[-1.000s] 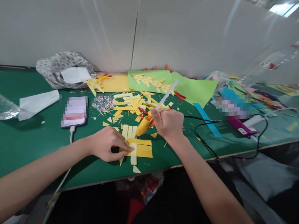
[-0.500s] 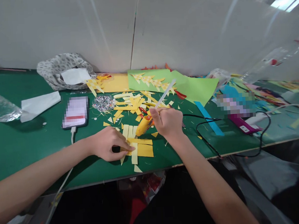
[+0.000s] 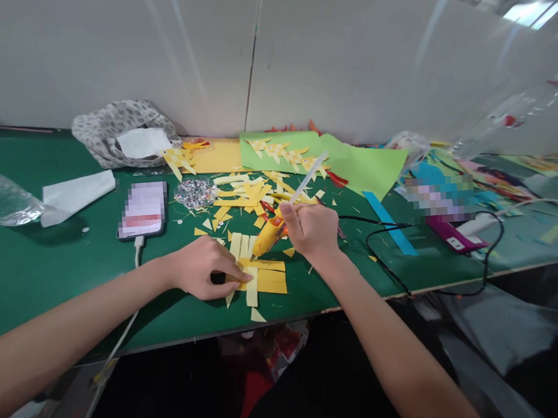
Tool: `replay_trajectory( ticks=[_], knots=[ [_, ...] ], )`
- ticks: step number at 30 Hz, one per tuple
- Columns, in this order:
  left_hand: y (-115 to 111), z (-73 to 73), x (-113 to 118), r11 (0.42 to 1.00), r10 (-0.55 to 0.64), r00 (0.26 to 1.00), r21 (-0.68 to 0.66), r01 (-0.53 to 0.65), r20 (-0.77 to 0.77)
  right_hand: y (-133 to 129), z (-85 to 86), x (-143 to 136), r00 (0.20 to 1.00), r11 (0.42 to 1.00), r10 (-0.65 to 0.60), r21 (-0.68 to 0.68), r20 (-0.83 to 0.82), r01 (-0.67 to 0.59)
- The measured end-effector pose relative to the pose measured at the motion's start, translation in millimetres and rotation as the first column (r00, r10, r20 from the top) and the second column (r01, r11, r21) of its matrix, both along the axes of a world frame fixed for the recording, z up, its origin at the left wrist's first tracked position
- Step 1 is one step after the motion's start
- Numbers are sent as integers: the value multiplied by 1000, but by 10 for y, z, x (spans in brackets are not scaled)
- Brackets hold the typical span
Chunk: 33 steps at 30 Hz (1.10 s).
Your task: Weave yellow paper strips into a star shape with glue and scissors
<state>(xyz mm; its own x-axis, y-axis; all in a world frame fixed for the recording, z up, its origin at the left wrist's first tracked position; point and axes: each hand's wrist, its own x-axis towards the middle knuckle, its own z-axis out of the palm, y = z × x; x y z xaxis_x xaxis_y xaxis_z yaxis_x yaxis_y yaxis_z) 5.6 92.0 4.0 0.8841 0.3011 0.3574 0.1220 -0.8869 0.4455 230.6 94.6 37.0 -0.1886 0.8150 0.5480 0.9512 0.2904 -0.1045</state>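
Yellow glue gun point(image 3: 268, 236), gripped in the right hand point(image 3: 313, 227), slants down leftward to the woven paper strips point(image 3: 270, 279), which the left hand point(image 3: 205, 268) pinches from opposite side

We see moderate light, with a white rectangular light panel point(image 3: 534, 14) blazing at upper right and pale glare streaking the smooth grey wall panels point(image 3: 346, 70). Soft shadow darkens the flat green tabletop point(image 3: 87, 267) under the bare left hand point(image 3: 205, 269). We lose detail below the table, wide-angle distortion stretches the edges, and pixelation masks the dark-framed rectangular phone point(image 3: 143, 209).
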Motion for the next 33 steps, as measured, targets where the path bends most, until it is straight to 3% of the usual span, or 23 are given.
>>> replay_trajectory(
  ticks=[13, 17, 33],
  knots=[
    [-3, 15, 3, 1000, 2, 999, 21, -1, -42, -9, 2, -30, 1000, 1000, -19, -20, 6, 19],
    [-1, 19, 1, 1000, 0, 998, 17, 1, -59, -7, -1, -21, 996, 996, -89, -11, 29, 89],
    [7, -11, -4, 1000, 6, 1000, 5, -6, 8, -39, 11, -54, 997, 998, -65, 24, 35, 64]
  ],
)
